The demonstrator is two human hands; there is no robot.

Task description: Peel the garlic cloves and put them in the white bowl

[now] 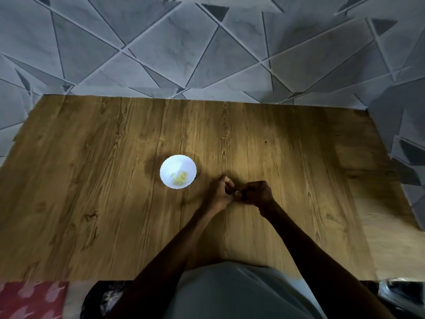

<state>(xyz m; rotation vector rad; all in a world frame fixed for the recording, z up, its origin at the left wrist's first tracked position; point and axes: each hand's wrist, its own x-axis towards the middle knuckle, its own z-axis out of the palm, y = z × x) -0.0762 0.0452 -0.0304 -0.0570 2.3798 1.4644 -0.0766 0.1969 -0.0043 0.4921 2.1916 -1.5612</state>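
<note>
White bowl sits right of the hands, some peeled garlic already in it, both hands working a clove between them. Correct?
No: the head view shows the white bowl left of the hands, not right. Peeled garlic does lie in it, and the left hand and right hand pinch a clove between them.

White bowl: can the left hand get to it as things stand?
Probably yes. The left hand lies just right of the white bowl, with bare table between; but it and the right hand pinch a garlic clove.

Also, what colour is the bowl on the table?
The bowl is white, clearest in the head view.
</note>
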